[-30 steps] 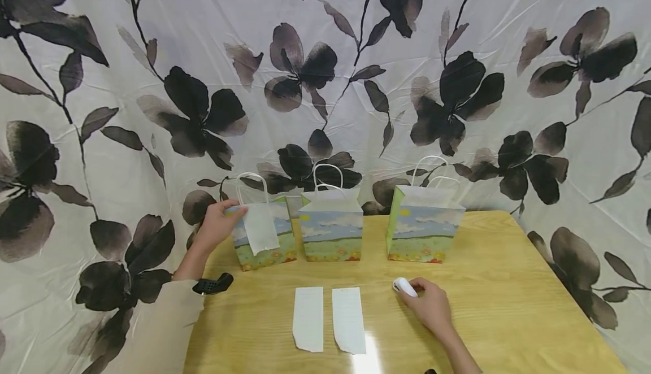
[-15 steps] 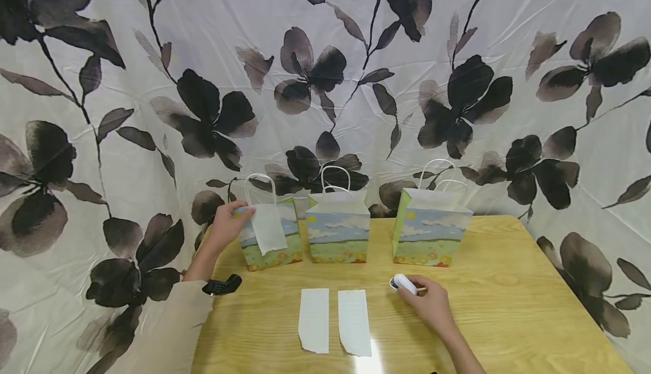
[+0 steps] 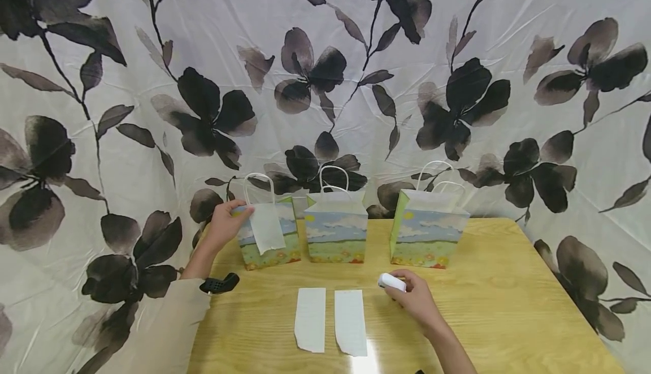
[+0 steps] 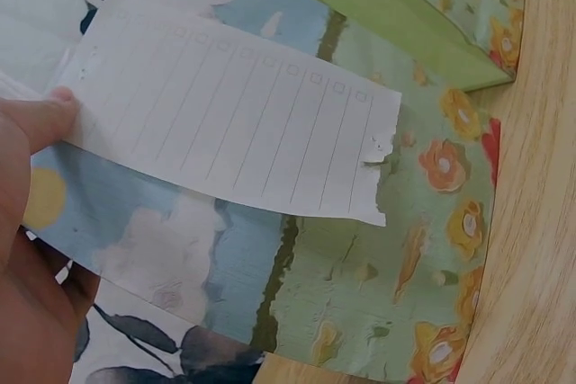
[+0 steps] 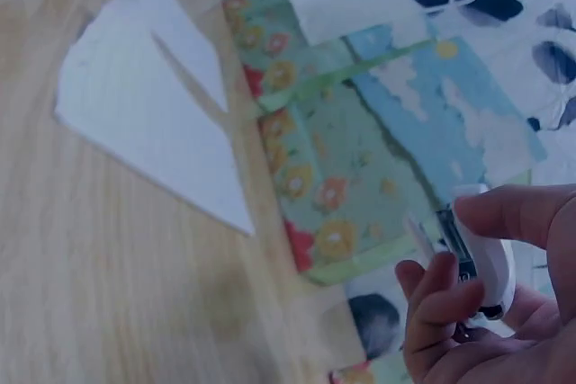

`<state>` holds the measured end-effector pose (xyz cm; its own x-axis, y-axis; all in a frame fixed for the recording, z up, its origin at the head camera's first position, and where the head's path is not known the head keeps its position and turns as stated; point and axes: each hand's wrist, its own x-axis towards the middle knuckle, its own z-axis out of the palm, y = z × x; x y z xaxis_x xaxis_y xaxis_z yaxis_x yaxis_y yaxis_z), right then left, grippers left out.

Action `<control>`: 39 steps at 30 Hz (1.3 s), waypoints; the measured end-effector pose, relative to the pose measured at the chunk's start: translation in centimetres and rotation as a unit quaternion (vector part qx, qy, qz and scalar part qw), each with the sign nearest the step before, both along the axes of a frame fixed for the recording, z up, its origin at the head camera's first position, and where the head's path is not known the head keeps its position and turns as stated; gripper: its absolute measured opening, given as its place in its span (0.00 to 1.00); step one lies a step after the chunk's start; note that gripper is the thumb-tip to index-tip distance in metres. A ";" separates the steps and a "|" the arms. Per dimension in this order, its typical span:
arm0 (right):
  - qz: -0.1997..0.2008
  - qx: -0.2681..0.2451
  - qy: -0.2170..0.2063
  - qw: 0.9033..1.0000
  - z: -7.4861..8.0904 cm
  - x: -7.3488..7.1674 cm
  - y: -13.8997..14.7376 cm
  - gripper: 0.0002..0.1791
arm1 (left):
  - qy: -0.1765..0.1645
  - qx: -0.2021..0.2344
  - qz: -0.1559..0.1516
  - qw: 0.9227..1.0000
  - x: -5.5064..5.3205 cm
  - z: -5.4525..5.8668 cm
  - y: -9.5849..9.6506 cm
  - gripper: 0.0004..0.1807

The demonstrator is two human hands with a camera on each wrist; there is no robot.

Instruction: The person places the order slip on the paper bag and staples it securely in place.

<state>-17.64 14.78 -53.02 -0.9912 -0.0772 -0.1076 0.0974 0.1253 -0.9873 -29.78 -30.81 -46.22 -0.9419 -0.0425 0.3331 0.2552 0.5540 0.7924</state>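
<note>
At the left paper bag, my left hand pinches the bag's top edge together with a strip of ruled paper. The thumb lies on the strip's upper end, with the other fingers behind the bag, partly hidden. In the left wrist view the strip hangs over the printed front and has a torn lower edge. A small white stapler is gripped in my right hand, over the table right of two loose paper strips. Up close, the stapler sits between thumb and curled fingers.
Two more bags with white handles stand along the back, a middle bag and a right bag. On the wooden table lie a left paper strip and a right paper strip. A floral cloth hangs behind.
My right hand has moved a little to the left with the stapler. The left hand keeps its hold on the bag and strip. The head view has shifted slightly.
</note>
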 end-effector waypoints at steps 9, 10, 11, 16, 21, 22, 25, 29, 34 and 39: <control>0.070 -0.041 -0.026 0.996 1.9 -0.2 -3.2 0.15 | 0.009 0.000 -0.009 1.000 0.0 -0.1 -0.5 0.16; 0.081 -0.046 -0.026 0.995 2.0 -0.3 -3.5 0.15 | 0.010 0.001 -0.007 1.000 -0.1 0.0 -0.4 0.16; 0.094 -0.055 -0.023 0.994 2.2 -0.4 -3.8 0.15 | 0.010 -0.001 -0.006 1.000 -0.1 0.1 -0.3 0.16; 0.146 -0.137 -0.053 0.978 2.8 -0.8 -5.5 0.21 | 0.007 0.005 -0.005 1.000 -0.4 0.4 -0.1 0.16; 0.165 -0.200 -0.082 0.962 3.1 -0.8 -7.3 0.24 | 0.002 0.012 -0.002 1.000 -0.3 0.5 -0.1 0.17; 0.165 -0.204 -0.084 0.961 3.1 -0.7 -7.7 0.24 | -0.002 0.010 0.000 1.000 -0.3 0.4 -0.1 0.17; 0.166 -0.203 -0.094 0.960 3.5 -0.6 -8.7 0.25 | -0.017 0.006 0.006 1.000 -0.1 0.2 -0.2 0.19; 0.168 -0.196 -0.090 0.962 4.1 -0.8 -9.8 0.27 | -0.016 0.007 0.005 1.000 -0.1 -0.1 -0.2 0.18; 0.173 -0.223 -0.093 0.955 5.3 -1.4 -11.2 0.27 | -0.007 0.007 0.001 1.000 0.1 0.2 -0.1 0.18; 0.196 -0.251 -0.085 0.944 6.9 -2.0 -12.5 0.23 | -0.010 0.012 -0.001 1.000 0.1 0.2 0.4 0.19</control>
<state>-19.67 2.27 -46.15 -0.8475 -0.5181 -0.1156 0.3036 -0.2944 -0.9062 -29.66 -30.44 -46.06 -0.9486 -0.0486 0.3127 0.2397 0.5349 0.8102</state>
